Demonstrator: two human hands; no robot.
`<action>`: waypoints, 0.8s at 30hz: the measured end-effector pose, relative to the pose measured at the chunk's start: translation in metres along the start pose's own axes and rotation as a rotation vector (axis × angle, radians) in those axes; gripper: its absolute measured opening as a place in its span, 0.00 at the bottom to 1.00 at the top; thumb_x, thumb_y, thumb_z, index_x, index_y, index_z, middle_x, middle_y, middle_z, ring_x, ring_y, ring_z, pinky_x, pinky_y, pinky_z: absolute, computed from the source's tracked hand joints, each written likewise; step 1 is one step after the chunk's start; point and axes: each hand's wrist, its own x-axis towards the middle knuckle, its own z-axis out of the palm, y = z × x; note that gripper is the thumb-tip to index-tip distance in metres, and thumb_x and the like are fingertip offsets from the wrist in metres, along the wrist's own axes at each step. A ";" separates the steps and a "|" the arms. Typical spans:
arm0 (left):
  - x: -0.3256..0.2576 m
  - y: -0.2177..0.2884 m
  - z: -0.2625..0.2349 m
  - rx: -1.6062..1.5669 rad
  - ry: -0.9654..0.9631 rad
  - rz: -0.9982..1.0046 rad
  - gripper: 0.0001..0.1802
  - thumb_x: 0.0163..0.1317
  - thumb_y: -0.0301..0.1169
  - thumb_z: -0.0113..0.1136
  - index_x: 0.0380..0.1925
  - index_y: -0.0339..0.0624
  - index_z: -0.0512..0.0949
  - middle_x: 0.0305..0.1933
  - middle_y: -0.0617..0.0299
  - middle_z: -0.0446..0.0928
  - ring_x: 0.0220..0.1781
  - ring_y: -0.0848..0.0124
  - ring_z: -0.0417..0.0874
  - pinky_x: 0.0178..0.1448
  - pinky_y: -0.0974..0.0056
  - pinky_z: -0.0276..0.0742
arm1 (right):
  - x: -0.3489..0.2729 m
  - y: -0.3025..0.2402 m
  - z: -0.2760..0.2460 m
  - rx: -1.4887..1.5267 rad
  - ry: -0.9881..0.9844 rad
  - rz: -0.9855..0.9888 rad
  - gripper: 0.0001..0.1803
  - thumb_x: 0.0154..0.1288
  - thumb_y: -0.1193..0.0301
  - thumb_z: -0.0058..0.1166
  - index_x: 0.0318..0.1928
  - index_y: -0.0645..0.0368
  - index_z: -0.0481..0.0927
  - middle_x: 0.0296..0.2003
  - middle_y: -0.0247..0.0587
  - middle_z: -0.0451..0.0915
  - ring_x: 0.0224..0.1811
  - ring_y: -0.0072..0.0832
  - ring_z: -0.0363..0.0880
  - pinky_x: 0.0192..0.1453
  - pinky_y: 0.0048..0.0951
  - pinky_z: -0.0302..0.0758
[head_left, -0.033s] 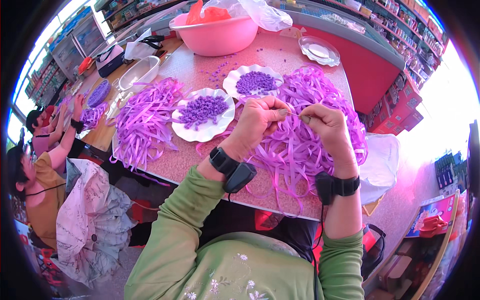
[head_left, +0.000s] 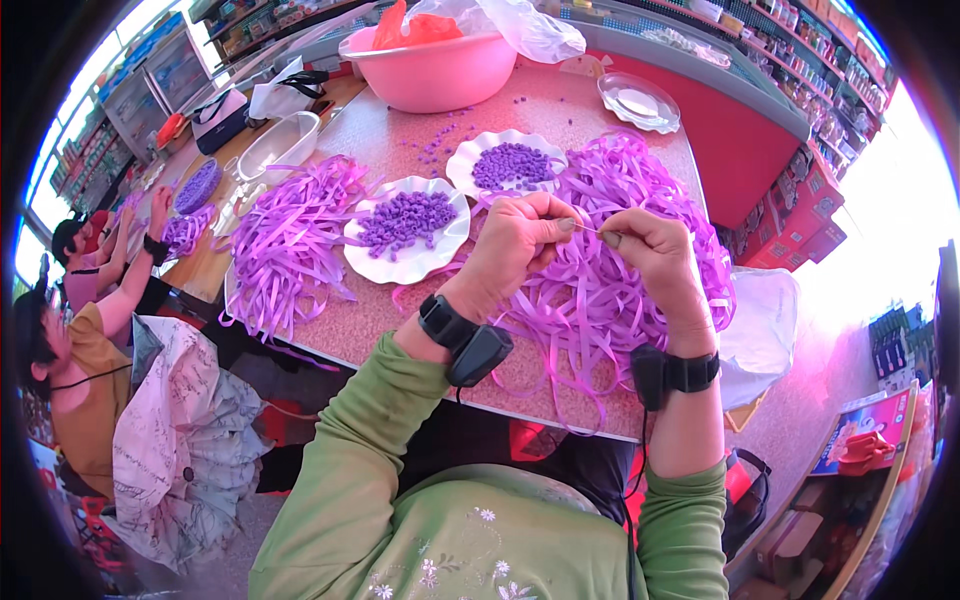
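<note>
My left hand (head_left: 512, 245) and my right hand (head_left: 652, 255) are both closed in a pinch, close together over the table. A thin pale thread-like strand (head_left: 588, 229) spans the short gap between their fingertips; whether it is thread or a needle is too fine to tell. Under and around my right hand spreads a large heap of purple ribbons (head_left: 575, 300). Left of my left hand, a white scalloped plate (head_left: 366, 262) carries small purple beads (head_left: 408, 218). Another such plate (head_left: 457, 165) with purple beads (head_left: 510, 166) sits just beyond it.
A second heap of purple ribbons (head_left: 290, 250) lies at the table's left. Farther back stand a pink basin (head_left: 430, 75) with plastic bags and a clear dish (head_left: 655, 100). Loose beads dot the table (head_left: 560, 88). Two people work at the left, one wearing brown (head_left: 85, 425).
</note>
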 end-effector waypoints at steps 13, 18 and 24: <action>0.000 -0.001 -0.007 0.001 0.112 0.075 0.04 0.63 0.27 0.61 0.34 0.38 0.79 0.26 0.67 0.76 0.19 0.83 0.70 0.21 0.76 0.59 | -0.001 0.011 0.003 -0.126 0.074 -0.055 0.06 0.61 0.82 0.55 0.38 0.67 0.82 0.27 0.29 0.79 0.30 0.14 0.74 0.35 0.19 0.71; 0.000 0.003 -0.004 -0.006 0.135 0.060 0.04 0.63 0.27 0.60 0.34 0.37 0.78 0.26 0.66 0.77 0.18 0.83 0.70 0.19 0.77 0.59 | 0.000 0.004 0.003 -0.232 0.100 -0.110 0.06 0.60 0.82 0.56 0.38 0.67 0.81 0.26 0.35 0.80 0.30 0.17 0.76 0.36 0.21 0.72; 0.003 0.003 -0.005 -0.058 0.128 0.074 0.06 0.63 0.29 0.61 0.35 0.37 0.79 0.26 0.66 0.77 0.18 0.83 0.70 0.18 0.77 0.59 | 0.003 -0.001 0.002 -0.260 0.121 -0.131 0.06 0.59 0.83 0.56 0.37 0.66 0.81 0.27 0.38 0.79 0.29 0.21 0.76 0.35 0.22 0.72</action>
